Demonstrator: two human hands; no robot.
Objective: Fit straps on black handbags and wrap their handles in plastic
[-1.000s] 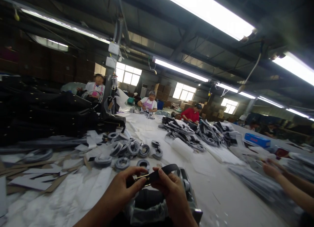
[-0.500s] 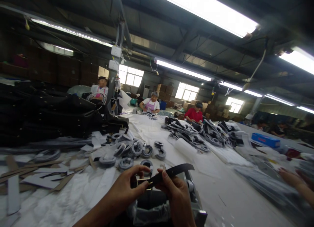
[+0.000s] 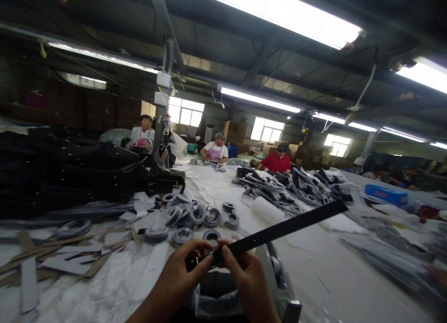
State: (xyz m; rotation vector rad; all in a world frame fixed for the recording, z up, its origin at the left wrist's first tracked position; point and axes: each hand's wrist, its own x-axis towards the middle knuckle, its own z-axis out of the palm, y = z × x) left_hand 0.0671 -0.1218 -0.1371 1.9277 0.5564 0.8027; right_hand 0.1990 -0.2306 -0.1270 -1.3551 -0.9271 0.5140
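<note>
Strap (image 3: 289, 226) sticks out straight now, was curled earlier. Left hand (image 3: 185, 266) and right hand (image 3: 246, 267) pinch it near one end, above table (image 3: 307, 269). Gold bit (image 3: 197, 259) mostly hidden by fingers.

Just one black strap (image 3: 289, 228) there in the fingers (image 3: 233, 263), one blue box (image 3: 386, 194) lay well off to their right, and beyond them were two aproned people (image 3: 215, 151), one red-shirted person (image 3: 277, 162)!

Bare-handed at the near edge.
Showing slim fingers (image 3: 196, 244) on left hand (image 3: 183, 268) and right hand (image 3: 247, 269), with forearms (image 3: 159, 295) uncovered too.
</note>
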